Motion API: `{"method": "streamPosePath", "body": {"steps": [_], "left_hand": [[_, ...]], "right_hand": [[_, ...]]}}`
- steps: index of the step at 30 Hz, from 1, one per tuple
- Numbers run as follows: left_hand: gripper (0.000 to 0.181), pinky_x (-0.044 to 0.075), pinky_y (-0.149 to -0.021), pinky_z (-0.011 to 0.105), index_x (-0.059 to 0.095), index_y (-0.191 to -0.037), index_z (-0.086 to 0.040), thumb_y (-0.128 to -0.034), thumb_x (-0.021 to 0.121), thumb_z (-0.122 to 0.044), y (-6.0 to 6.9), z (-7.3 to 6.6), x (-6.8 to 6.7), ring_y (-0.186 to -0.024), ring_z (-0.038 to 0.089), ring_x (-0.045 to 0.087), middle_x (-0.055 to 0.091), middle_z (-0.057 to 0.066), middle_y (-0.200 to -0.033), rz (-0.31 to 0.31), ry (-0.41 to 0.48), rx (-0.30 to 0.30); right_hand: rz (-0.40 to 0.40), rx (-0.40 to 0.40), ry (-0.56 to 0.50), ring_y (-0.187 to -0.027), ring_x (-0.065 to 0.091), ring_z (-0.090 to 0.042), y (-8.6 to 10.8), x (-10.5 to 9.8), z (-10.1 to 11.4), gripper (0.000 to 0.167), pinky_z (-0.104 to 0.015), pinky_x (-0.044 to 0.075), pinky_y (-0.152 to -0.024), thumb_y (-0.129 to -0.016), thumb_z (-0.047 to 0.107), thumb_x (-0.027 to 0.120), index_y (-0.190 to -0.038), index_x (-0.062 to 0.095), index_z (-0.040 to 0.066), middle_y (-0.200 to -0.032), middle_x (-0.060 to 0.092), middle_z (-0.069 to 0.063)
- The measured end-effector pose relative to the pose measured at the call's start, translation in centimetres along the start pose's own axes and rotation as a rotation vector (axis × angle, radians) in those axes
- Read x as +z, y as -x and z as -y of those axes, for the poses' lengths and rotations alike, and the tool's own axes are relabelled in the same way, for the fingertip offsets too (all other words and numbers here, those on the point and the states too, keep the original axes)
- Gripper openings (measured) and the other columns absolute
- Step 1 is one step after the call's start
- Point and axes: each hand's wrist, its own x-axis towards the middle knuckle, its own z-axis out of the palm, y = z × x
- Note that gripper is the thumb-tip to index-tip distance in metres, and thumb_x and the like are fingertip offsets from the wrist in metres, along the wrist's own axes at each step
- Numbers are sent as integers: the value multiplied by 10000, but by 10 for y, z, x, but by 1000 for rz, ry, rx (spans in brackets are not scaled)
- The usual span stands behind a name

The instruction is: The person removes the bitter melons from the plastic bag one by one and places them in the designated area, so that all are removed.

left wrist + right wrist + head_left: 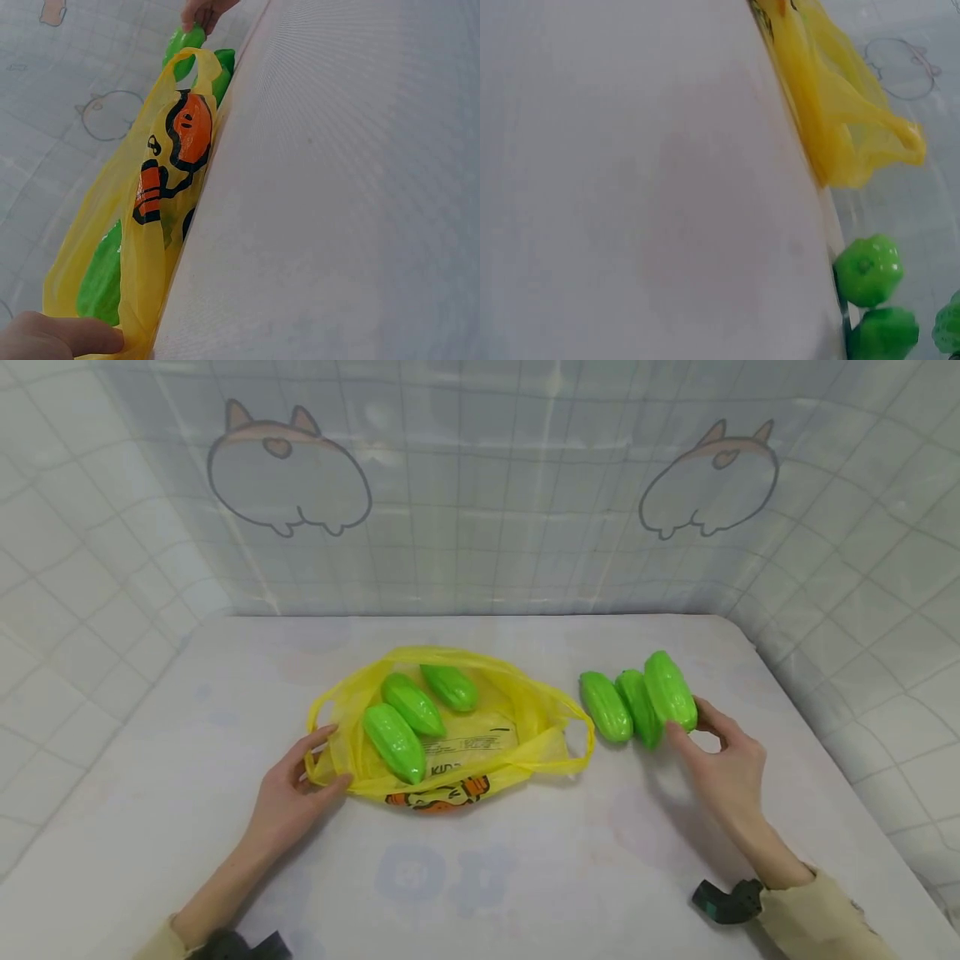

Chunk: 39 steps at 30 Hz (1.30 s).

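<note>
A yellow plastic bag point(536, 752) lies with its mouth spread wide on the table. Inside it are three glossy green cucumber-shaped vegetables point(395, 745). My left hand point(288, 797) grips the bag's left edge by the handle, thumb at the front rim; the left wrist view shows a finger point(94, 336) against the plastic. To the right of the bag, my right hand point(723, 768) holds another green cucumber-shaped vegetable point(670, 692) between thumb and fingers. Beside it, two more such vegetables point(606, 707) lie on the table. In the right wrist view the right hand is hidden.
The white table point(480, 877) has its back edge against a grid-patterned curtain point(480, 527) with cartoon animal outlines. Similar grid sheets point(885, 610) hang at both sides. The bag's right handle loop point(581, 747) reaches close to the loose vegetables.
</note>
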Motion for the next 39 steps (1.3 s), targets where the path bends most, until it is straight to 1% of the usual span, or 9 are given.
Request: {"method": "streamPosePath", "body": {"steps": [6,11,16,21,27,31,34,36,39], "left_hand": [[689,371,-846,0,461,-1489,-199,-876,774,-163,-1,1,0,-1347,384,457,426,112,-1553,-2,-4,-4],[689,384,-842,8,460,-1490,-203,-877,774,-172,-1,2,1,-1335,366,464,426,112,-1553,0,-7,-11],[691,389,-836,10,458,-1490,-208,-877,775,-175,-1,2,1,-1322,355,472,422,114,-1554,1,-5,-16],[688,389,-837,12,455,-1491,-212,-881,771,-177,-1,2,1,-1311,350,478,419,125,-1554,6,-3,-23],[682,391,-834,14,456,-1491,-220,-885,768,-188,0,1,1,-1295,336,482,424,126,-1548,6,-4,-27],[684,393,-830,15,456,-1491,-219,-884,769,-187,-1,1,1,-1284,324,484,425,121,-1548,4,-5,-25],[687,404,-827,20,463,-1487,-216,-876,775,-173,0,2,1,-1258,277,494,436,112,-1541,-3,-5,-10],[687,414,-824,25,469,-1484,-220,-873,779,-170,0,2,2,-1226,207,499,447,104,-1533,-9,-11,-1],[691,425,-821,31,472,-1484,-229,-870,783,-170,0,3,2,-1184,116,487,456,92,-1527,-15,-19,4]], "right_hand": [[-6,63,-16,-942,554,61,-5,-9,-10,469,-194,366,-1050,-875,217,761,-1327,660,141,-985,638,225],[-6,85,-21,-966,556,39,-7,-11,-18,470,-190,373,-1037,-884,229,752,-1334,653,135,-997,634,202],[43,111,-22,-1015,529,67,-9,-12,-24,513,-226,336,-1117,-910,268,730,-1390,604,136,-1056,627,195],[82,123,-23,-1021,535,83,-11,-12,-32,540,-221,340,-1108,-921,283,723,-1414,575,124,-1105,640,196],[127,165,-27,-1022,512,110,-14,-12,-38,580,-418,290,-1194,-924,331,714,-1438,547,120,-1176,644,142],[138,169,-20,-1015,501,113,-15,-13,-42,593,-486,284,-1189,-921,345,717,-1438,546,113,-1174,642,130],[147,168,17,-1006,497,124,-16,-13,-46,593,-385,349,-1150,-923,365,711,-1437,547,120,-1214,652,76],[155,159,52,-993,494,134,-17,-13,-48,590,-258,391,-1057,-927,373,704,-1437,548,121,-1278,656,-14],[169,145,92,-973,484,150,-17,-13,-49,591,-126,370,-875,-937,388,686,-1441,541,116,-1357,621,-140]]}}
